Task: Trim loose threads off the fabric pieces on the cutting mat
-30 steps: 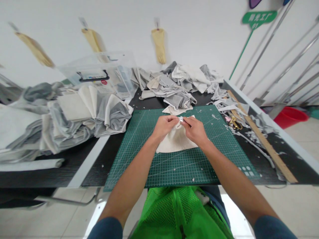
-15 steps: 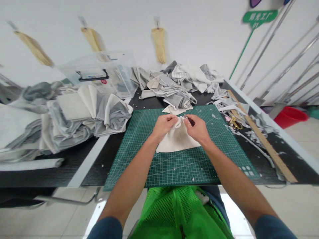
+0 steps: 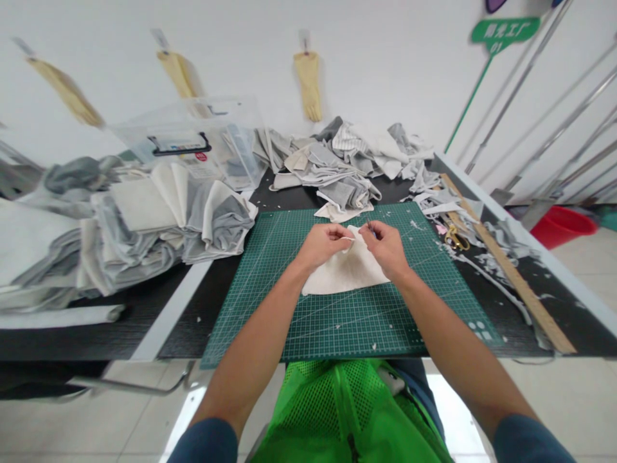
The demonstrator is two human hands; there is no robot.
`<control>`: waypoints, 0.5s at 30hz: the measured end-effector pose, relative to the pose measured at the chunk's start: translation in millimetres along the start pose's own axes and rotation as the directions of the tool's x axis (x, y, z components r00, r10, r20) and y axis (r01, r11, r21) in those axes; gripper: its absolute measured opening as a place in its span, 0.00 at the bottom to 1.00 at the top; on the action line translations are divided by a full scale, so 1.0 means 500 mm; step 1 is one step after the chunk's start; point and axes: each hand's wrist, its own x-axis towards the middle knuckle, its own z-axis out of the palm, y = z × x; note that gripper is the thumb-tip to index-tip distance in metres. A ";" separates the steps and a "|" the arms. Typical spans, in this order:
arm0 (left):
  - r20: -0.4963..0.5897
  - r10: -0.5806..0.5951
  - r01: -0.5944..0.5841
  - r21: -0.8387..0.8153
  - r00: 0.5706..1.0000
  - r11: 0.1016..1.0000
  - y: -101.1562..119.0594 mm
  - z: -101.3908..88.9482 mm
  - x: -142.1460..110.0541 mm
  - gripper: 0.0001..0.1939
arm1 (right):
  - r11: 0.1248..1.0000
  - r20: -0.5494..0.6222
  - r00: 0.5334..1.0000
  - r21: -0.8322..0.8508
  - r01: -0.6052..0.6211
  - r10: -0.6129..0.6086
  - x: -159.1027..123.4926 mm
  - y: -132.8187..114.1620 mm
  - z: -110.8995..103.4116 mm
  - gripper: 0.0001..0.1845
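A cream piece of cloth [image 3: 344,273] lies on the green cutting mat [image 3: 337,321] in front of me. My left hand [image 3: 322,245] pinches the cloth's upper edge and a thin white thread or strip that runs toward my right hand. My right hand [image 3: 388,247] is closed on a small dark tool, its tip poking up above the fingers near the cloth's top edge. Both hands rest over the upper part of the cloth, a few centimetres apart.
Heaps of grey and white fabric [image 3: 144,218] fill the left of the table, and more fabric [image 3: 342,161] lies behind the mat. A clear plastic box [image 3: 193,138] stands at the back left. Gold scissors [image 3: 454,236], scraps and a long wooden ruler [image 3: 506,263] lie right. A green mesh bag [image 3: 347,411] hangs below.
My hands have moved slightly apart and a thin white thread now shows between them. The small white bit seen between my fingertips a second ago is gone from view.
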 end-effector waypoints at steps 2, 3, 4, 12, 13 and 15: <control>-0.026 0.000 0.000 0.009 1.000 1.000 -0.001 0.001 0.001 0.08 | 1.000 0.002 1.000 -0.007 0.002 -0.002 0.000 -0.006 -0.003 0.14; -0.040 0.003 -0.003 0.009 0.999 1.000 -0.002 0.002 0.002 0.08 | 1.000 0.019 1.000 -0.009 0.008 -0.007 0.000 -0.010 -0.004 0.14; -0.051 0.008 -0.008 0.007 0.999 1.000 -0.003 0.003 0.003 0.08 | 1.000 0.044 0.999 -0.009 0.011 -0.011 -0.001 -0.013 -0.004 0.14; -0.130 0.079 -0.068 0.082 0.988 0.994 0.004 0.014 0.001 0.06 | 1.000 0.123 0.992 0.026 -0.012 0.009 -0.003 -0.011 0.006 0.16; -0.136 0.080 -0.070 0.077 0.987 0.995 0.005 0.014 0.001 0.06 | 0.999 0.104 0.995 0.047 -0.018 0.014 -0.003 -0.008 0.006 0.16; -0.144 0.080 -0.074 0.053 0.986 0.996 0.005 0.013 0.001 0.08 | 0.996 0.040 0.999 0.083 -0.036 0.032 -0.001 -0.003 0.005 0.16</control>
